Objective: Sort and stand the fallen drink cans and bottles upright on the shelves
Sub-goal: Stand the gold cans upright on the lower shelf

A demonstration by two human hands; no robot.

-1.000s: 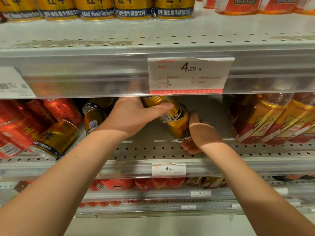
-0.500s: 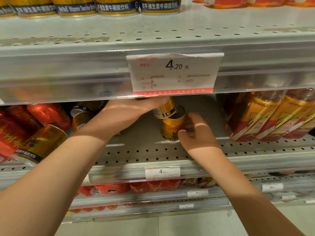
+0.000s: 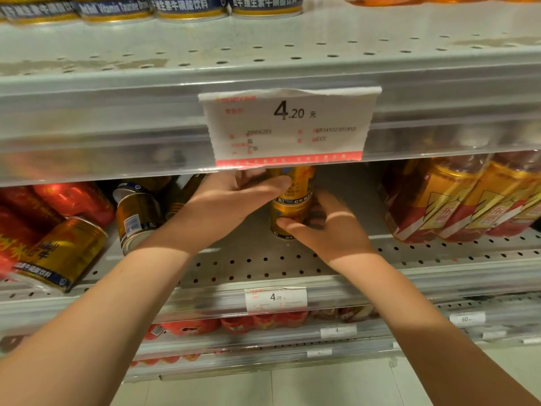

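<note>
Two gold cans are stacked upright in the middle of the middle shelf (image 3: 263, 265). My left hand (image 3: 231, 200) is wrapped around the upper gold can (image 3: 301, 183), whose top is hidden behind the price tag. My right hand (image 3: 325, 230) grips the lower gold can (image 3: 282, 215), which stands on the shelf. At the left, a gold can (image 3: 63, 253) lies on its side by the shelf's front edge. Another gold can (image 3: 136, 215) leans tilted behind it, and red cans (image 3: 58, 200) lie fallen around them.
A large 4.20 price tag (image 3: 289, 127) hangs from the upper shelf edge, hiding the top of the opening. Wrapped packs of gold and red bottles (image 3: 456, 200) fill the right of the middle shelf. Upright gold cans (image 3: 187, 7) line the top shelf. Lower shelves hold red drinks (image 3: 234, 323).
Both cans went from tilted to upright, the upper one now stacked on the lower. My right hand shifted from beside the lower can to gripping it. The view drifted slightly.
</note>
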